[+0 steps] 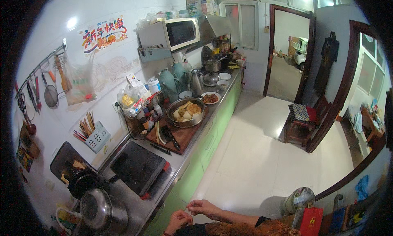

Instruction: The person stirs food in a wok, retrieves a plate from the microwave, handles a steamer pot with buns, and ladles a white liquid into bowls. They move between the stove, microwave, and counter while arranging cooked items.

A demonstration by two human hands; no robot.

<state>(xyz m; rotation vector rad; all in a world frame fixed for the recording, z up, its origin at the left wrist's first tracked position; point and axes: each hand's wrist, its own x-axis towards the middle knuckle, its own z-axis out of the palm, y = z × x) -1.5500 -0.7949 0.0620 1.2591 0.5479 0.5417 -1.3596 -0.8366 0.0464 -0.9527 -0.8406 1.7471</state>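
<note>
Both of my hands are at the bottom of the view, close together and just off the counter's front edge. My left hand (179,221) has its fingers curled in, and my right hand (203,207) is beside it with thumb and fingers bent together. Whether anything small lies between the fingertips is too blurred to make out. Nearest them is the front of the light green cabinets (176,202). Above on the steel counter (173,165) rests a black electric griddle (138,167) with red feet.
A brown cutting board (187,140) carries a cleaver (169,137) and a steel pan of food (185,113). A lidded steel pot (103,210) stands at lower left. Beyond are a dish of red food (211,97) and a kettle (196,82). A chair (302,119) stands near the doorway.
</note>
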